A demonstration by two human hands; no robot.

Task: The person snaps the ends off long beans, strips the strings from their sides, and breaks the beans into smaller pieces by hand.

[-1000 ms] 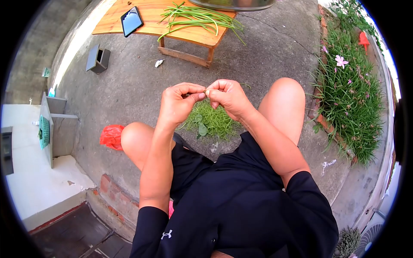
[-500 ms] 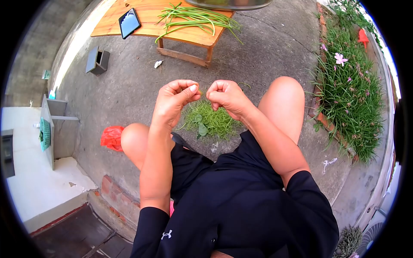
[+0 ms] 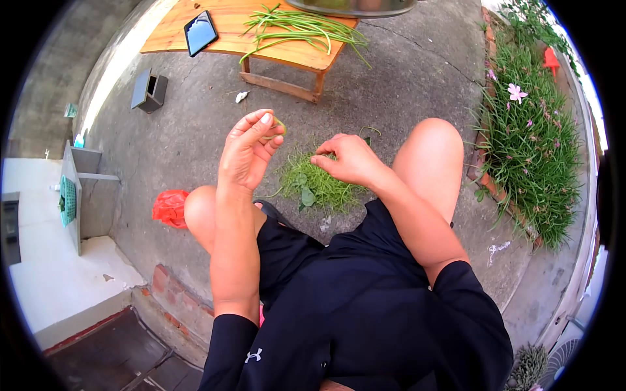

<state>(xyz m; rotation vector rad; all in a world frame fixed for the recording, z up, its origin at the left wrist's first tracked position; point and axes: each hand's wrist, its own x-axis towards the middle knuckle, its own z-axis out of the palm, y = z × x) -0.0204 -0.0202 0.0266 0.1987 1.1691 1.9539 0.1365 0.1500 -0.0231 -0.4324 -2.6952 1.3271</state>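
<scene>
My left hand [image 3: 248, 148] is raised in front of me, thumb and fingers closed on a thin, curled green stem [image 3: 281, 124]. To its right and lower, my right hand [image 3: 352, 160] hangs over a heap of fine green peelings [image 3: 323, 179], fingers bent and a little apart with nothing visible in them. A few leaves [image 3: 306, 195] lie among the peelings on the ground between my feet. Long green stems [image 3: 300, 29] are bunched on the wooden table [image 3: 169, 32] ahead.
A tablet [image 3: 200, 34] rests on the table, beside a metal basin [image 3: 358, 8] at its far edge. A grey box [image 3: 149, 90] and a red plastic bag [image 3: 171, 208] are on the concrete to the left. A brick-edged grass bed [image 3: 535, 143] runs along the right.
My hands have moved apart. The left has risen slightly leftward with the green stem now visible; the right has dropped a little toward the peelings and loosened its pinch.
</scene>
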